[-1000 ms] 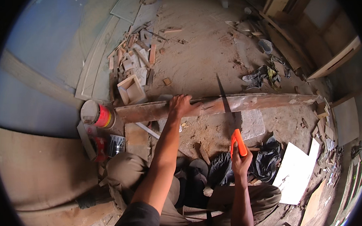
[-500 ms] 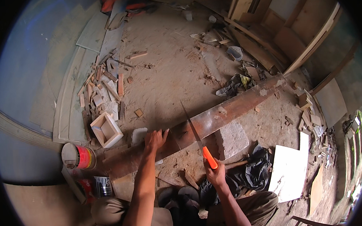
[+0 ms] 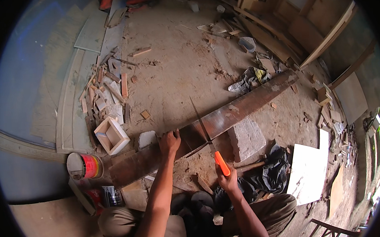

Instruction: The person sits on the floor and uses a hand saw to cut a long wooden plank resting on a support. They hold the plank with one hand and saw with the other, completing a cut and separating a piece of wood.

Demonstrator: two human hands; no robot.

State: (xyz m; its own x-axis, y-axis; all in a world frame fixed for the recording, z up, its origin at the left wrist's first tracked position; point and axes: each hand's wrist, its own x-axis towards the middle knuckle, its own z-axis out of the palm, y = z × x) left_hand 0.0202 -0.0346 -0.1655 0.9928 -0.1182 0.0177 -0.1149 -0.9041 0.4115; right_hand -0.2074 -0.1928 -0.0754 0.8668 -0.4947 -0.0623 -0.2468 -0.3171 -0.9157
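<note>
A long reddish-brown wooden plank (image 3: 245,105) lies slantwise across the floor before me. My left hand (image 3: 169,142) is closed on its left part, fingers curled at the far edge. My right hand (image 3: 228,179) grips the orange handle of a handsaw (image 3: 202,127), whose thin dark blade points away from me across the plank. Beside the blade a dark gap shows at the plank's near edge, and the left part sits at a slightly different angle from the right. A pale rough block (image 3: 247,139) sits by the near edge, right of the saw; a smaller white block (image 3: 147,139) is left of my left hand.
At left are an open wooden box (image 3: 112,136), a paint can (image 3: 85,165) and scattered wood offcuts (image 3: 113,90). A black plastic bag (image 3: 275,167) and a white board (image 3: 308,172) lie at right. Wooden frames stand at the far right.
A gap has opened in the plank beside the saw, and its left part has tilted. My left hand's fingers have curled in more; the saw has shifted slightly.
</note>
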